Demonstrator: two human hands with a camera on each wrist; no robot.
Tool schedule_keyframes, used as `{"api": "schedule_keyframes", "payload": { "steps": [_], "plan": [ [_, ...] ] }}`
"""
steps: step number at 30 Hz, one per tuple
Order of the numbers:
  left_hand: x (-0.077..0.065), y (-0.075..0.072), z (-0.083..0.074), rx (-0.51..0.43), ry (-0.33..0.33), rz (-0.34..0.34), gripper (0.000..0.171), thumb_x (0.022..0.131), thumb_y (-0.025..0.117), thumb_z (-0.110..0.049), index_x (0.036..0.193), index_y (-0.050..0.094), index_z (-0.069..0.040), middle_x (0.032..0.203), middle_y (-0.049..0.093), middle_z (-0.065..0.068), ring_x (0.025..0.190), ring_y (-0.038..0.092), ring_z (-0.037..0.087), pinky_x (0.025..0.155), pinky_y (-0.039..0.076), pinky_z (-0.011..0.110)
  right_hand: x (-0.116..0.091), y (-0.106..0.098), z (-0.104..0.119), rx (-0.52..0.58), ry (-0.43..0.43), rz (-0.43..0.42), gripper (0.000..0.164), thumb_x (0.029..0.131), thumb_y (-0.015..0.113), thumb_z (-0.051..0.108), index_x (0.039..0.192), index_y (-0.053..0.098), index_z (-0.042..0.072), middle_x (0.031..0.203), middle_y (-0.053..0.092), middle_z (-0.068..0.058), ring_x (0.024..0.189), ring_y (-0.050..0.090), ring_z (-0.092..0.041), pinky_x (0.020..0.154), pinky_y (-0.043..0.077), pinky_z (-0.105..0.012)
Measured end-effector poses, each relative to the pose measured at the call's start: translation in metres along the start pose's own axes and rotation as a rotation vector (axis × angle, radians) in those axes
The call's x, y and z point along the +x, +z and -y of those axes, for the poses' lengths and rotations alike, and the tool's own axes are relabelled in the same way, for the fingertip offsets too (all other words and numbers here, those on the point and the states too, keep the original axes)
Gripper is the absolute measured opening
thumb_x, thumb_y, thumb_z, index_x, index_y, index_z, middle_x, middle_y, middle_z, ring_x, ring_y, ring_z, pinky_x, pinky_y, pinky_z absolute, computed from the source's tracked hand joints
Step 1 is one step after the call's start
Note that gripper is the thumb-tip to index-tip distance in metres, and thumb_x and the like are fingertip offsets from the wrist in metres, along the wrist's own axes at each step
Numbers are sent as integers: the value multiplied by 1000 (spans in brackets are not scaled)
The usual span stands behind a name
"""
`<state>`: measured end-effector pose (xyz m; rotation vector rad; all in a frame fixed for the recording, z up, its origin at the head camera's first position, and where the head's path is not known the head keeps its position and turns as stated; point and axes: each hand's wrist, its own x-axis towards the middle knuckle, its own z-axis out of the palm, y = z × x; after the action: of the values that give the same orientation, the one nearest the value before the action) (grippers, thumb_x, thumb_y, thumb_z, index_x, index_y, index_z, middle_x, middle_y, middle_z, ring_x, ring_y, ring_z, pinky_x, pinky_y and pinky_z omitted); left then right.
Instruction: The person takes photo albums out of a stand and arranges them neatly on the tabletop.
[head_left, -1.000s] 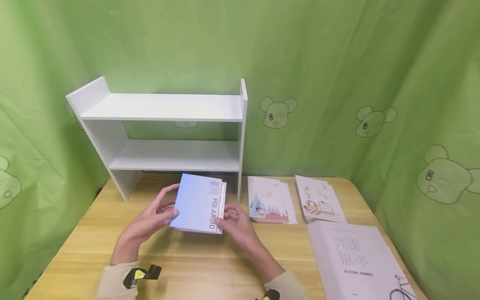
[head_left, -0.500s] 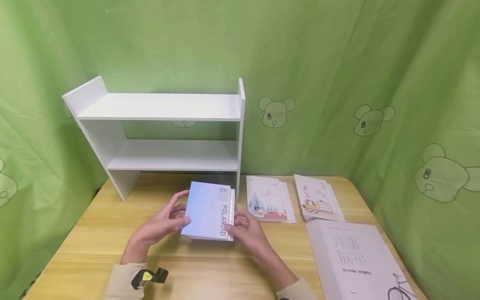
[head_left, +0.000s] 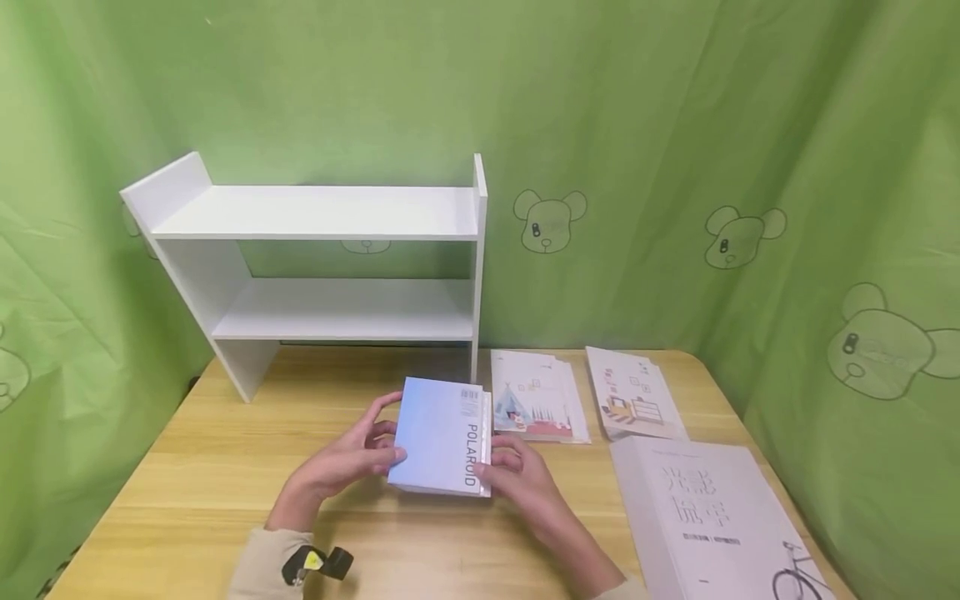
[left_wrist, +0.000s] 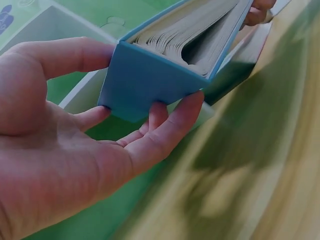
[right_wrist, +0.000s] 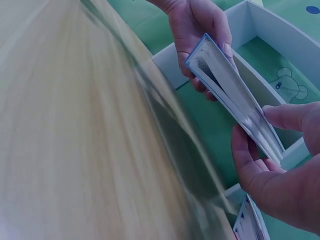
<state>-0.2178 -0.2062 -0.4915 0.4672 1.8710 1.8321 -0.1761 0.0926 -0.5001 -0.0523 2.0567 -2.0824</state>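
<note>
A light blue photo album marked POLAROID is held above the table between both hands. My left hand grips its left side, thumb on the front cover. The left wrist view shows the spread fingers of the left hand around the plain blue spine, with bunched pages showing at one end. On the opposite side, my right hand pinches the album's open edge. In the right wrist view the right hand has its thumb on one cover and its fingers on the other; pages bulge apart between them.
A white two-tier shelf stands at the back left of the wooden table. Right of it lie a tent-picture book stack and another illustrated stack. A thick white book lies front right. Green curtains surround the table.
Both hands have carried the photo album to the right and nearer the person, away from the shelf. Their grip looks the same, and the books on the table stay put.
</note>
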Motion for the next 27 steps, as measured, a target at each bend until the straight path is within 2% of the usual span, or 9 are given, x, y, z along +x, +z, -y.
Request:
{"api": "schedule_keyframes", "payload": {
  "steps": [4, 6, 12, 16, 24, 27],
  "plan": [
    [3, 8, 3, -39, -10, 13, 97, 91, 74, -8, 161, 12, -36, 155, 26, 27, 94, 53, 23, 79, 55, 39, -6, -7, -2, 1, 30, 6, 58, 88, 77, 10, 137, 49, -4, 107, 70, -16, 89, 70, -24, 83, 60, -35],
    [5, 12, 5, -49, -17, 28, 98, 91, 74, -7, 161, 12, -36, 150, 31, 27, 89, 53, 22, 77, 55, 38, -10, -10, -3, -2, 47, 4, 59, 88, 77, 9, 137, 49, -6, 106, 70, -16, 89, 70, -24, 83, 61, -35],
    [11, 27, 7, -69, -30, 69, 98, 91, 74, -8, 162, 11, -31, 141, 41, 26, 104, 57, 27, 81, 57, 40, -20, -22, -6, -9, 90, -36, 58, 87, 77, 8, 136, 49, -7, 106, 70, -15, 89, 70, -23, 81, 61, -34],
    [15, 35, 10, -92, -50, 70, 100, 88, 76, -7, 162, 12, -30, 135, 44, 26, 105, 58, 28, 83, 59, 43, -26, -28, -10, -24, 107, -43, 60, 87, 77, 8, 136, 47, -8, 106, 70, -16, 89, 70, -24, 82, 61, -34],
    [24, 52, 17, -139, -67, 129, 100, 88, 75, -6, 162, 11, -28, 136, 47, 25, 112, 61, 32, 91, 58, 52, -40, -46, -15, -19, 152, -38, 60, 89, 75, 6, 138, 45, -12, 105, 70, -15, 92, 71, -25, 82, 62, -36],
    [25, 57, 19, -163, -79, 131, 101, 88, 74, -4, 162, 11, -27, 135, 47, 25, 112, 61, 33, 92, 58, 54, -42, -51, -16, -23, 159, -26, 62, 89, 75, 6, 138, 43, -13, 105, 70, -16, 92, 70, -24, 82, 62, -36]
  ]
}}
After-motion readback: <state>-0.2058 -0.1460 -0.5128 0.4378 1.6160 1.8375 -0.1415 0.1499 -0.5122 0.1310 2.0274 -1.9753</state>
